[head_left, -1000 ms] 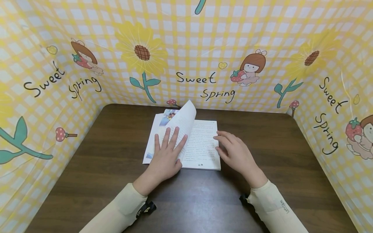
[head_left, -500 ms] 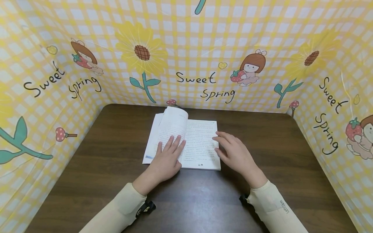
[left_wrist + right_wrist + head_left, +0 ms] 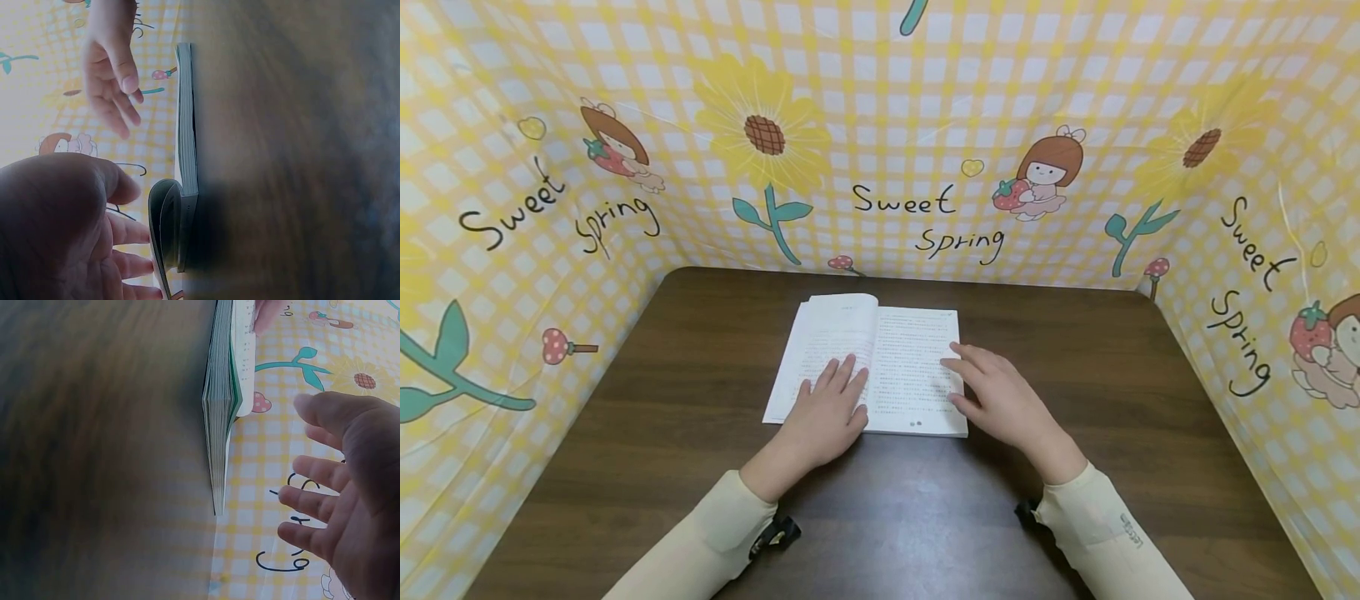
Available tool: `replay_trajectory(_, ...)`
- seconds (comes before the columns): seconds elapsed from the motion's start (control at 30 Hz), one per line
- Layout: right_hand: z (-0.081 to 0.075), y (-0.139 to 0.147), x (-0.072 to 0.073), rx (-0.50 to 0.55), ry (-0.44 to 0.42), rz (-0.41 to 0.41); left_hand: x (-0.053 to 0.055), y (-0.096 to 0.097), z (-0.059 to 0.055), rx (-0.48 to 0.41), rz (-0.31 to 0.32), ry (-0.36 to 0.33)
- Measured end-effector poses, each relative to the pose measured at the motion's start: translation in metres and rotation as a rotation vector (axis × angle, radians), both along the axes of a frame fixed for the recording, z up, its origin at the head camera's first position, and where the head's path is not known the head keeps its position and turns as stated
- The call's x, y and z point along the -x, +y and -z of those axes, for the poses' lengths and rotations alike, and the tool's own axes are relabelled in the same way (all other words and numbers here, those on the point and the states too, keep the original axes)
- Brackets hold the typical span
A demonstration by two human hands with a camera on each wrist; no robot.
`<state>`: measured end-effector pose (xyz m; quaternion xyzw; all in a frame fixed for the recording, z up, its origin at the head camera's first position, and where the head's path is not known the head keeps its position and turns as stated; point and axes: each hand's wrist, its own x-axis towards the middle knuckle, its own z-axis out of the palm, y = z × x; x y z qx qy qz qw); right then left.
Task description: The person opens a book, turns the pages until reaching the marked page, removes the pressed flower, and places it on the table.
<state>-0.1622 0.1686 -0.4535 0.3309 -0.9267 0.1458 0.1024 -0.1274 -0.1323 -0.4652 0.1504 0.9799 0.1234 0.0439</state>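
Observation:
An open book (image 3: 913,367) with printed text lies on the dark wooden table. My left hand (image 3: 823,417) rests with spread fingers on the lower part of its left page. In the left wrist view those fingertips press the curved left-side pages of the book (image 3: 186,125). My right hand (image 3: 1000,400) hovers over the right edge of the right page, fingers loosely extended. The right wrist view shows the right hand (image 3: 350,481) apart from the thick page block (image 3: 220,425), holding nothing.
The brown tabletop (image 3: 700,350) surrounds the book. A yellow checked cloth (image 3: 910,125) with sunflowers, strawberry figures and "Sweet Spring" lettering rises behind the table and along both sides. Black bands show at both sleeve cuffs.
The raised leaf has come down to the left and now lies nearly flat, covering the coloured picture. My left hand has slid slightly down the page; the right hand has barely moved.

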Motion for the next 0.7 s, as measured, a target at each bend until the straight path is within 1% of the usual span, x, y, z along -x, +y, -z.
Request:
replay_trajectory(0.23,0.0030,0.0002,-0.0016,-0.018,-0.083,-0.031,0.0004,-0.0013,-0.0028,0.007,0.005,0.011)
replay_trajectory(0.37,0.0038,0.0003,-0.0023,-0.029,-0.150,-0.030,0.0006,-0.0011,-0.0038,0.009,-0.005,0.010)
replay_trajectory(0.53,0.0063,-0.0004,-0.0035,-0.068,-0.243,-0.027,0.0005,-0.0011,-0.0028,0.011,-0.019,0.001)
replay_trajectory(0.7,0.0089,-0.0013,-0.0046,-0.088,-0.303,-0.023,0.0009,-0.0012,-0.0011,0.015,-0.025,0.000)
